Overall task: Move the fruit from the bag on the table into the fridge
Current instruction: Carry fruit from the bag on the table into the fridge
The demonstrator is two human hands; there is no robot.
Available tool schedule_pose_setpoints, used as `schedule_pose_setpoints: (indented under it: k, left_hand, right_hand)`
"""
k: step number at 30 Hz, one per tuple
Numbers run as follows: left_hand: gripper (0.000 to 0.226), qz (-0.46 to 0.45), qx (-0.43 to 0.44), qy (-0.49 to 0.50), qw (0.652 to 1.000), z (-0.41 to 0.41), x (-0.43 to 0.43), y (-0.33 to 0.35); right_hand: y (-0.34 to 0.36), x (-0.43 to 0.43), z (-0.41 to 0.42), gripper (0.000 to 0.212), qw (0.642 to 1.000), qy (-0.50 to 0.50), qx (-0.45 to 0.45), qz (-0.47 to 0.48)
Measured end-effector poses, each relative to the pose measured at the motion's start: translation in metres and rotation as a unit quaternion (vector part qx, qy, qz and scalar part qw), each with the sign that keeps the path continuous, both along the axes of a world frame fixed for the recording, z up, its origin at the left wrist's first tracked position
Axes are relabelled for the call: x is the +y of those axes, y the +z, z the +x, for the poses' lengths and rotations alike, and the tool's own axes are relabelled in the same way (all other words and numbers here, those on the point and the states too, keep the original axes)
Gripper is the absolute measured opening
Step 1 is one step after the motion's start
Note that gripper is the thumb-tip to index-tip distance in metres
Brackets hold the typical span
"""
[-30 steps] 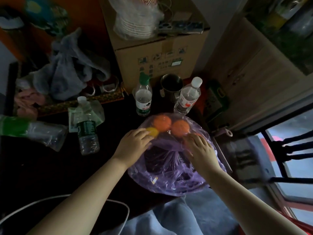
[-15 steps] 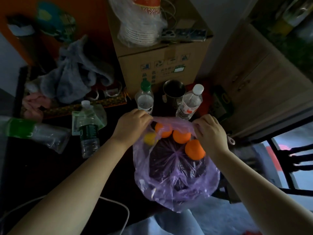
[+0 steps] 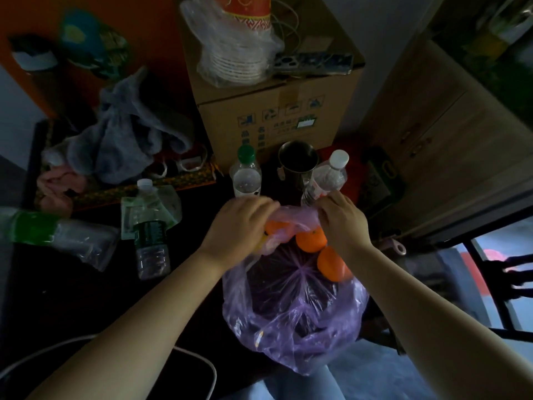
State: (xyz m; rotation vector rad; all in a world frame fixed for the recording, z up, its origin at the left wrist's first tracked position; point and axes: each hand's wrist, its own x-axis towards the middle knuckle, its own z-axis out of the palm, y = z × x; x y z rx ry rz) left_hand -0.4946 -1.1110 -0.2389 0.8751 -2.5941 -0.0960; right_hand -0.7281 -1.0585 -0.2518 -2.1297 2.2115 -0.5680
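Observation:
A thin purple plastic bag [image 3: 297, 319] lies on the dark table [image 3: 72, 298], its near part hanging over the front edge. My left hand [image 3: 239, 226] and my right hand [image 3: 341, 223] each pinch the bag's far rim and hold it up. Three oranges show inside at the far end: one [image 3: 277, 228] under the film by my left hand, one [image 3: 311, 241] in the middle, one [image 3: 331, 264] lower right. A small yellow fruit is mostly hidden under my left hand. No fridge is in view.
Water bottles [image 3: 246, 176] [image 3: 327, 177] and a metal cup [image 3: 297, 164] stand just behind the bag. Another bottle [image 3: 150, 235] lies to the left. A cardboard box [image 3: 274, 111] holds stacked bowls. A wooden cabinet [image 3: 432, 145] is at right, a dark chair [image 3: 504, 284] beside the table.
Both hands went from resting on the flat bag to gripping its far rim and lifting it. The oranges rolled toward me inside the bag.

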Motion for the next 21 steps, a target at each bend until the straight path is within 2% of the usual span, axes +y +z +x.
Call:
schedule_pose_setpoints:
  k: [2,4,7,9,13,18,21]
  left_hand:
    - [0.034,-0.003,-0.022,-0.104,0.994,-0.009,0.02,-0.008]
    - [0.036,0.01,-0.089,-0.148,0.985,-0.009,0.035,-0.024]
    - [0.051,0.048,-0.194,-0.122,0.972,-0.001,0.038,-0.046]
    - [0.063,0.055,-0.242,-0.095,0.964,0.006,0.033,-0.051]
    - [0.085,0.059,-0.301,-0.036,0.951,0.015,0.023,-0.054]
    - [0.069,0.04,-0.298,-0.045,0.953,0.024,0.015,-0.058]
    - [0.077,0.051,-0.305,-0.061,0.949,0.033,0.012,-0.052]
  right_hand:
    - [0.0,-0.002,0.002,0.017,1.0,-0.005,-0.009,0.001]
    - [0.005,0.0,0.009,0.025,1.0,-0.007,-0.022,-0.01]
    - [0.015,0.018,0.024,0.035,0.997,0.05,-0.027,-0.06]
    - [0.015,0.037,0.035,0.033,0.988,0.126,-0.027,-0.086]
    - [-0.009,0.072,0.053,0.028,0.973,0.23,-0.008,-0.026]
    - [-0.027,0.084,0.067,0.037,0.955,0.29,0.039,0.04]
    - [-0.03,0.081,0.071,0.051,0.954,0.275,0.082,0.084]
